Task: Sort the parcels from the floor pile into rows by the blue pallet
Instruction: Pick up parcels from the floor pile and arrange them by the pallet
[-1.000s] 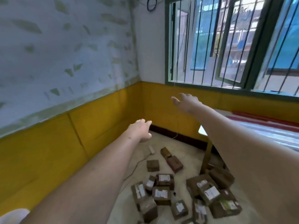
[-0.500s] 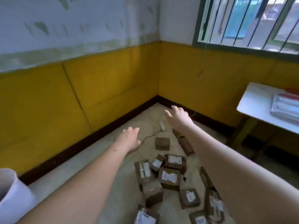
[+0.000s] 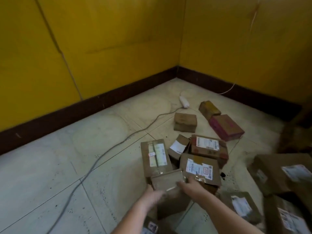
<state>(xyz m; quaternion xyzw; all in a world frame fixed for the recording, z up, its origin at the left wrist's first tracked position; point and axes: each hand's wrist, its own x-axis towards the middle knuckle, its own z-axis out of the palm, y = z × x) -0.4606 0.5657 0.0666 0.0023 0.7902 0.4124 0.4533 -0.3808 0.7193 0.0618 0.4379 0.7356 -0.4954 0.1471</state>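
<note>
Both hands (image 3: 170,191), gripping one parcel (image 3: 167,181)

Two bare forearms in shot, no sleeves showing up to the frame edge. Left hand (image 3: 152,197) & right hand (image 3: 191,186) both bare, no gloves. No watch or rings that I can make out, tho motion blur smears the fingers, esp. the left.

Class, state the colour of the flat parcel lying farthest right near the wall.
Pinkish red parcel, clearest in the head view.
</note>
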